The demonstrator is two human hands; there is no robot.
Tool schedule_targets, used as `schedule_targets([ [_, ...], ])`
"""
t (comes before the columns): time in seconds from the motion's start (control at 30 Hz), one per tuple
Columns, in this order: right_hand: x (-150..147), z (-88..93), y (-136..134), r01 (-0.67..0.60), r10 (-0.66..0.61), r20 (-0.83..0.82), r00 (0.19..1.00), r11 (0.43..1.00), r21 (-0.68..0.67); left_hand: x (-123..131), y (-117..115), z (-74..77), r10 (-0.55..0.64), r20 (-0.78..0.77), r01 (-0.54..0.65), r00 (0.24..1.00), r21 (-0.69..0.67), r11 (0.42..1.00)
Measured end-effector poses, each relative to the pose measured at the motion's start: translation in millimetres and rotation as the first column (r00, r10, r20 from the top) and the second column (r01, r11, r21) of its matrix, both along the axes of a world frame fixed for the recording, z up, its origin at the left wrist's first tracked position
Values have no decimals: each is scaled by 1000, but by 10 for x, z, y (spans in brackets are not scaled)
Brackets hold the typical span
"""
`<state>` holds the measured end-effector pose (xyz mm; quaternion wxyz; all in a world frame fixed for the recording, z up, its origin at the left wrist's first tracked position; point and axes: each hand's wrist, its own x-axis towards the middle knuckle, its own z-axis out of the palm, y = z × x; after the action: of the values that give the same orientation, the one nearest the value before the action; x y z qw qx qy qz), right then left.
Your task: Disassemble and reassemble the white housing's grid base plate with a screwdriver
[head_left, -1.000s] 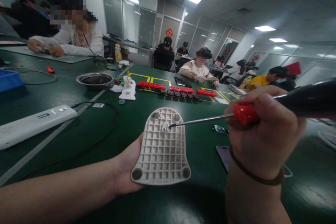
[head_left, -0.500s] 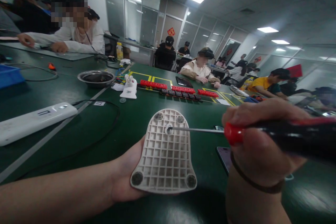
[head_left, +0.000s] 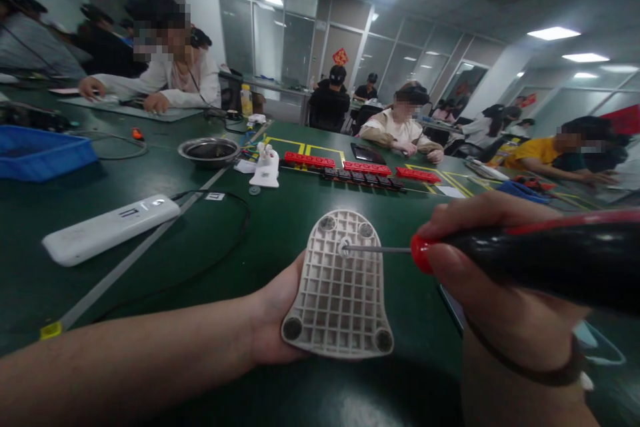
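My left hand grips a white plastic base from behind and its left side. The base's ribbed underside faces me, with dark round pads at its corners. In my right hand is a screwdriver with a black and red handle, lying almost level. Its metal shaft points left, and the tip sits in the round hole near the top of the base. Whether a screw is in that hole I cannot tell. The fingers of my left hand behind the base are hidden.
On the green table lie a long white device, a metal bowl, a blue bin, a small white part and red trays. A phone is partly behind my right wrist. Co-workers sit beyond.
The view has swung left, so the scene sits further right. The screwdriver tip stays in the base's hole, and both hands keep their holds. The right hand and handle look slightly turned.
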<state>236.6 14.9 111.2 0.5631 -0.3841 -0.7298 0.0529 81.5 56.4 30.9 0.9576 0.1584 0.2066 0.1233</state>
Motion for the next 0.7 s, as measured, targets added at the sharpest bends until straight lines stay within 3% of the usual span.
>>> schedule_targets([
  [0.33, 1, -31, 121, 1, 1, 80, 997, 1000, -25, 4, 39, -71, -29, 44, 31, 999, -47, 998],
  [0.7, -17, -77, 195, 9, -6, -63, 998, 999, 49, 2, 70, -109, 13, 38, -10, 999, -56, 998],
])
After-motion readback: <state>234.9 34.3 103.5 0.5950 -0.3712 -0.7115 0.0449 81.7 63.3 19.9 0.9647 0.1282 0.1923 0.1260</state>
